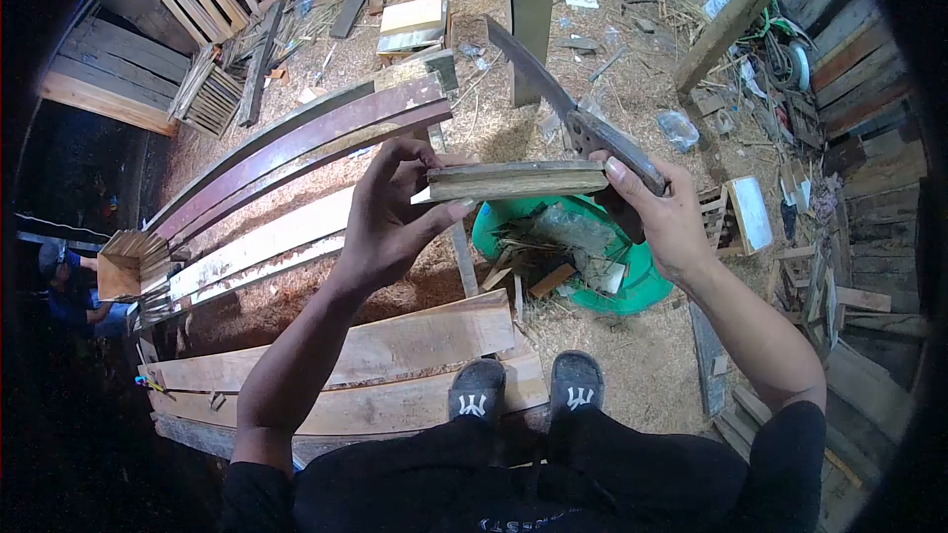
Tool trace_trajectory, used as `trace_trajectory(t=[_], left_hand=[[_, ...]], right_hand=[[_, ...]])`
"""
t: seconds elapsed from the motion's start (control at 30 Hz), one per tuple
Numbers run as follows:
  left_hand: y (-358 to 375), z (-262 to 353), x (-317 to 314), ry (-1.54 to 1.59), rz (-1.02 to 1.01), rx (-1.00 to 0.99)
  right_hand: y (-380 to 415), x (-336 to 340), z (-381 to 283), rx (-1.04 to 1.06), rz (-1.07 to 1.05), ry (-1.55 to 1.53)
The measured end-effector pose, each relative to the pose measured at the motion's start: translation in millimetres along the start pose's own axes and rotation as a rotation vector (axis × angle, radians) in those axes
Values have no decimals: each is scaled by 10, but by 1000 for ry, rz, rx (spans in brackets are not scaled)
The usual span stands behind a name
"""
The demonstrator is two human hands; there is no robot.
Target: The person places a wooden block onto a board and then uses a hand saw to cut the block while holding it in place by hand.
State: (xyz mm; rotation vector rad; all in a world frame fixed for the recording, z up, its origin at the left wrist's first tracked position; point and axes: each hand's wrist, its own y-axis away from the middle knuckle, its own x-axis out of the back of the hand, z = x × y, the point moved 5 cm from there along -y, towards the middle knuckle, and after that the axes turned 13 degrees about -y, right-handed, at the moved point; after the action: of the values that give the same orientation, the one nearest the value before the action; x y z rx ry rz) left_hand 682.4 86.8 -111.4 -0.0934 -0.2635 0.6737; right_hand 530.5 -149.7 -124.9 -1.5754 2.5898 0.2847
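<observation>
A short, thick wooden board [518,181] is held level in front of me, its narrow edge facing me. My left hand [390,202] grips the board's left end, thumb below and bent fingers above. My right hand [660,212] pinches the right end with the thumb. That same hand also holds a tool with a long, narrow, curved dark blade [533,67] and a riveted handle [622,153]. The blade points up and away to the left, and the right fingers are partly hidden behind the board. Below the board is a green tub [642,288] with wood scraps and clear plastic.
Long planks [395,345] lie at my feet, with more long boards [296,163] at the left. A post [533,0] stands ahead, and a slanted pole [736,15] to the right. Wood shavings cover the floor [642,355]. A person [67,286] is at the far left beside stacked wood.
</observation>
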Motion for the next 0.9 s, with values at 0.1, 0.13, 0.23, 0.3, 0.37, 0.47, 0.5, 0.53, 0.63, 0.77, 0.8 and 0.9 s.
trace_trajectory(t=[0.1,0.13,0.23,0.3,0.37,0.47,0.5,0.53,0.63,0.77,0.8,0.9], left_hand=[[-9,-2,-44,59,18,-5],[-11,-7,-33,58,19,-5],[-30,-37,-41,4,-16,36],[-42,-50,-88,2,-47,90],[-42,-107,-104,-63,-76,114],[-25,-188,-279,-120,-173,234],[-41,-189,-289,-115,-171,233],[-33,-241,-296,-109,-166,342],[1,-316,-372,-95,-148,455],[-24,-479,-456,-108,-170,504],[-40,-455,-480,-166,-202,503],[-44,-394,-570,-158,-237,434]], right_hand=[[-5,5,2,2,-13,29],[-10,1,7,13,-13,23],[-14,5,28,67,24,-21],[-7,0,37,58,20,-26],[0,-21,53,46,14,-33],[-7,-36,74,43,14,-32],[-37,-18,101,39,20,-68],[-39,-4,123,27,29,-105],[-65,43,14,12,86,-143],[-140,85,-197,97,174,-208],[-148,-7,-259,109,200,-249],[-211,-80,-218,35,137,-474]])
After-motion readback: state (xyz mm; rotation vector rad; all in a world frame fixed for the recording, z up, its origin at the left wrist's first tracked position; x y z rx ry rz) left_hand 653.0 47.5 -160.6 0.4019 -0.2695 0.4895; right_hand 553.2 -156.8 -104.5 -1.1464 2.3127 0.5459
